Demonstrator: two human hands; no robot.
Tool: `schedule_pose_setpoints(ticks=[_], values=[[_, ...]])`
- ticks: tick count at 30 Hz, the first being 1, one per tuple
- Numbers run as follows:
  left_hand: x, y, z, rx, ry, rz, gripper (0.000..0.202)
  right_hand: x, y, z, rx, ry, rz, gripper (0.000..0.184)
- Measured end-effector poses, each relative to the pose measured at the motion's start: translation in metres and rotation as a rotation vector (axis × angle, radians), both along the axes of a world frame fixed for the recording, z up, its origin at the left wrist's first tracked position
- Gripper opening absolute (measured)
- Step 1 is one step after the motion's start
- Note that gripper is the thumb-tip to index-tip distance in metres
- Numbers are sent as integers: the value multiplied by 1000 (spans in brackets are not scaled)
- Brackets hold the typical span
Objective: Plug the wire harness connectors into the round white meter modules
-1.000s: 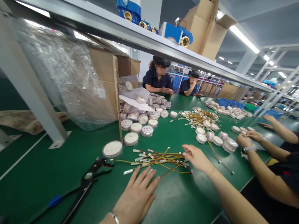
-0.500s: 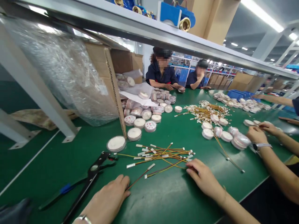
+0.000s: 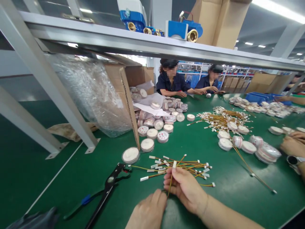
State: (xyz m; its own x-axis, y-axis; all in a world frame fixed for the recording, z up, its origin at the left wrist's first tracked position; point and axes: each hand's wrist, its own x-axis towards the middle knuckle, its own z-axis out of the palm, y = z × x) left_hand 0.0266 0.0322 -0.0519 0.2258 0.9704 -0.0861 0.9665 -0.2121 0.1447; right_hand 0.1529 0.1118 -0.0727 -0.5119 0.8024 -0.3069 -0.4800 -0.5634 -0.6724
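Observation:
My right hand [image 3: 186, 189] and my left hand [image 3: 149, 211] meet near the table's front edge, both pinching one thin yellow-and-red wire [image 3: 171, 178] that runs up between them to a white connector [image 3: 174, 164]. Just beyond the fingers lies a loose pile of similar wires [image 3: 181, 167] with white connectors on the green table [image 3: 202, 203]. Left of my hands rests a black hand tool [image 3: 108, 186] with a blue handle [image 3: 83, 201]. Round white discs [image 3: 130, 155] sit a little beyond the tool.
An open cardboard box [image 3: 124, 92] spills more discs [image 3: 157, 124] at centre. A second wire pile [image 3: 221, 119] and discs [image 3: 247, 146] lie to the right, by a co-worker's hand with a watch [image 3: 292, 151]. Two people [image 3: 171, 82] sit across the table. A metal shelf [image 3: 143, 39] runs overhead.
My hands have come together in front of the wire pile and picked up one wire, which now stands between them. Earlier they lay apart on the table.

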Motion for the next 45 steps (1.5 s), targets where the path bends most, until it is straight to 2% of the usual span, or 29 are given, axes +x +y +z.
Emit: schedule_pose_setpoints(ticks=[3, 4, 6, 8, 12, 14, 16, 19, 23, 25, 27, 30, 32, 34, 37, 40, 42, 45], values=[[-6, 33, 14, 97, 0, -24, 14, 5, 15, 3, 99, 23, -128, 35], [-13, 47, 20, 146, 5, -1, 17, 9, 21, 2, 139, 16, -171, 36], [-30, 74, 29, 235, 37, 103, 24, 22, 34, 0, 201, -14, -247, 37], [-53, 94, 33, 292, 72, 242, 26, 37, 46, -2, 231, -35, -316, 34], [-100, 109, 22, 296, 85, 534, 41, 64, 59, 0, 271, -47, -434, 22], [-116, 110, 15, 220, 35, 594, 50, 70, 62, 3, 301, -45, -436, 20], [-124, 107, 14, 160, -52, 595, 51, 71, 62, 3, 323, -51, -398, 19], [-113, 94, 25, 211, -229, 575, 55, 69, 60, 1, 337, -87, -361, 19], [-68, 71, 39, 317, -620, 515, 67, 59, 49, -2, 372, -138, -339, 18], [-39, 68, 35, 280, -876, 430, 71, 50, 40, 1, 418, -181, -306, 19], [-10, 72, 25, 204, -1099, 315, 71, 39, 33, 8, 496, -238, -260, 21], [25, 86, 7, 128, -1292, 211, 73, 23, 33, 20, 618, -322, -301, 24], [38, 94, -4, 121, -1338, 189, 75, 19, 38, 21, 642, -350, -408, 26], [42, 99, -15, 134, -1341, 171, 76, 18, 44, 13, 613, -358, -492, 26], [37, 100, -35, 142, -1342, 103, 65, 23, 51, -11, 567, -403, -498, 25], [30, 101, -51, 168, -1340, 47, 51, 32, 54, -29, 656, -498, -489, 23], [25, 102, -54, 314, -1247, -6, 47, 36, 54, -33, 750, -542, -547, 20], [19, 103, -53, 665, -1001, -170, 43, 39, 52, -31, 820, -546, -630, 15]])
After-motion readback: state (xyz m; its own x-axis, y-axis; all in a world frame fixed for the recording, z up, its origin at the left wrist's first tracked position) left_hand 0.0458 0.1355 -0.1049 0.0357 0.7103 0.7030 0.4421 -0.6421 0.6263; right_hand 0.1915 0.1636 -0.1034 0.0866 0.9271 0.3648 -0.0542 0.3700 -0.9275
